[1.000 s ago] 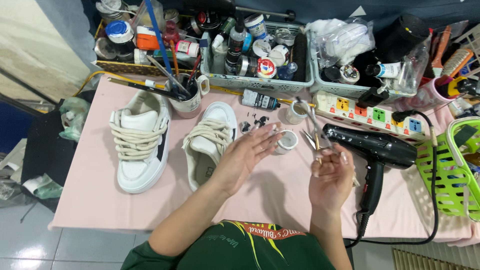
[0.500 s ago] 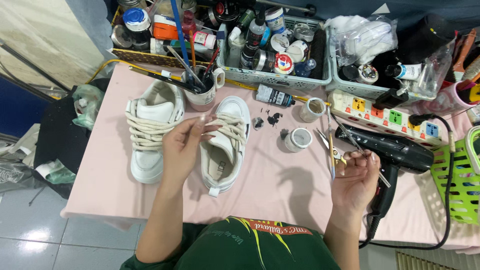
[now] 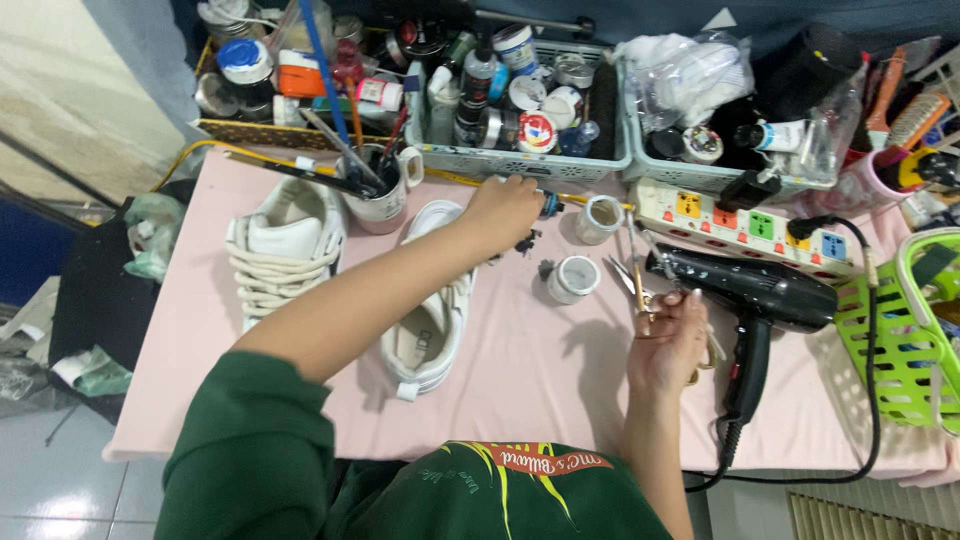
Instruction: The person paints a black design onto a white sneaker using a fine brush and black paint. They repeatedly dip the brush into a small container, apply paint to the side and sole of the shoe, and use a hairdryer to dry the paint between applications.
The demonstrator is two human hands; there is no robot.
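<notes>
Head view: the right hand (image 3: 668, 345) grips scissors (image 3: 640, 285) near the tabletop's (image 3: 540, 370) middle, their long axis running away from the person, tips pointing toward the power strip (image 3: 760, 222). The left hand (image 3: 503, 210) reaches over a white shoe (image 3: 430, 320), fingers curled on a small dark bottle (image 3: 547, 204) by the basket (image 3: 520, 165).

Bright, even light from above, colours clear on the pink surface (image 3: 560, 370). Soft shadows fall just under the right hand (image 3: 668, 345), beneath the left forearm and beside the black hair dryer (image 3: 750, 290); no hard glare. Mostly sharp, slight motion blur on the left hand (image 3: 503, 210), wide-angle bending toward the edges, far crates slightly soft.
</notes>
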